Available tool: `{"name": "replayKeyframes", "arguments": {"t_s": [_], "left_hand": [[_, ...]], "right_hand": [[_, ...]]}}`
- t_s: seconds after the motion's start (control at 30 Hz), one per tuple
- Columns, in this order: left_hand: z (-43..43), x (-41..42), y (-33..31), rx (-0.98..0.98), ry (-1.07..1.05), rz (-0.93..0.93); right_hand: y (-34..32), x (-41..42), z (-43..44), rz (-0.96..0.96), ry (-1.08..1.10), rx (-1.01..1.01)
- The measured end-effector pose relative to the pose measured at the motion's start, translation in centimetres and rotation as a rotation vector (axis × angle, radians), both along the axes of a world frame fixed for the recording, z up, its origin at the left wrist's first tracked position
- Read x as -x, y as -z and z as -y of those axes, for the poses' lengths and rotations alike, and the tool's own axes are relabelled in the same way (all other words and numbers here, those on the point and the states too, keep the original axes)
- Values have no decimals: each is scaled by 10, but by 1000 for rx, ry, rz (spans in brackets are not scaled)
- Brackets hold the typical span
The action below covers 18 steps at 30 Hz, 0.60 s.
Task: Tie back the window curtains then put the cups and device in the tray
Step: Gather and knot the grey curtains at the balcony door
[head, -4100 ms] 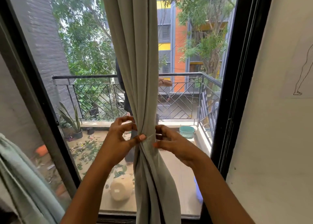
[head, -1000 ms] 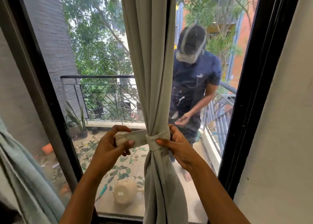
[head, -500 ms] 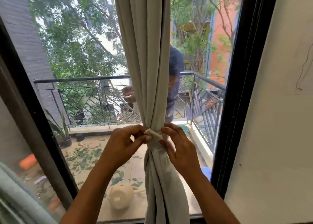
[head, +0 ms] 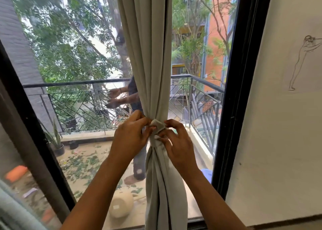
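Note:
A beige curtain [head: 149,55] hangs gathered in front of the window glass, cinched at its waist by a beige tie-back strap [head: 157,125]. My left hand [head: 131,135] pinches the strap's end from the left side. My right hand [head: 176,141] pinches the strap from the right, fingers curled against the gathered cloth. Both hands meet at the knot. No cups, device or tray are in view.
The black window frame [head: 240,90] stands right of the curtain, with a white wall [head: 282,125] bearing a line drawing beyond it. A pale green curtain [head: 15,210] shows at the lower left. Outside, a person [head: 134,97] stands on the balcony by the railing.
The strap, stretched out to the left a second ago, is now wrapped in and bunched at the knot. Both hands have closed in on it. The person outside moved behind the curtain.

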State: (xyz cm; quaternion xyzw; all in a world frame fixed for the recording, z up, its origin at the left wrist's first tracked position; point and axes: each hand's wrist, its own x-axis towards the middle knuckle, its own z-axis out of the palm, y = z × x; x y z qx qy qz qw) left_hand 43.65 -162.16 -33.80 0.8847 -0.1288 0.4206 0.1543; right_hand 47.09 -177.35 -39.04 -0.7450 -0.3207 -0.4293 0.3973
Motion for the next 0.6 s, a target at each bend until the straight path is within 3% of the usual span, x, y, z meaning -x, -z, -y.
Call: {"name": "replayKeyframes", "arguments": {"t_s": [0.27, 0.37, 0.47, 0.6], "left_hand": [[-5, -8, -17, -225, 35, -67], [-3, -8, -1, -113, 73, 38], [0, 0, 24, 139, 192, 155], [-3, -1, 43, 101, 153, 159]], "right_hand": [[-21, -8, 16, 71, -66, 80], [-29, -11, 21, -26, -98, 89], [-32, -11, 21, -51, -93, 165], [-36, -10, 21, -140, -150, 149]]}}
